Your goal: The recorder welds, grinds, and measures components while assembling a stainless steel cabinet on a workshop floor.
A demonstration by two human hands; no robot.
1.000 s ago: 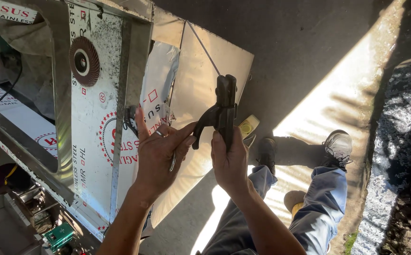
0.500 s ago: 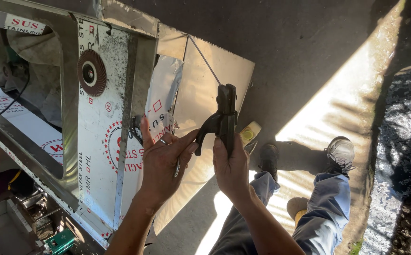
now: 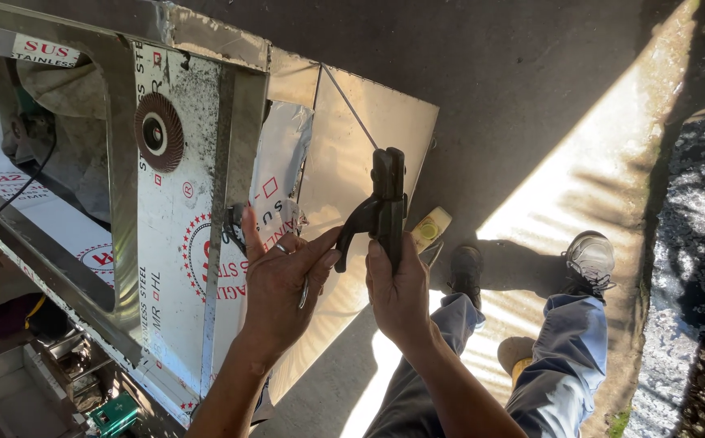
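Your right hand (image 3: 401, 296) grips a dark welding electrode holder (image 3: 383, 207), fingers wrapped tight around its handle and the thumb lying up along the side, while the clamp end points up and away from you with a thin bare rod (image 3: 351, 104) running off from its tip toward the upper left. Your left hand (image 3: 279, 284) rests just beside the holder, palm turned toward you and fingers spread loosely open; its fingertips touch the holder's curved lever, and a slim metal piece, too small to identify, is pinched between two of its fingers. Behind both hands stands a stainless steel frame (image 3: 231, 162), its sheet faces still covered in white protective film printed in red, with part of that film peeled and crumpled just beside your left hand. A brown flap sanding disc (image 3: 158, 131) lies flat against the film-covered face, well up and left of your hands. A plain steel sheet (image 3: 368, 138) leans behind the holder, half in sun and half in shade. Below, your legs in blue trousers (image 3: 567, 357) stretch over the concrete floor (image 3: 531, 97), a grey shoe (image 3: 591, 259) in sunlight and a dark shoe (image 3: 466, 272) in shadow. A small green box (image 3: 113, 414) sits at the lower left edge among clutter.
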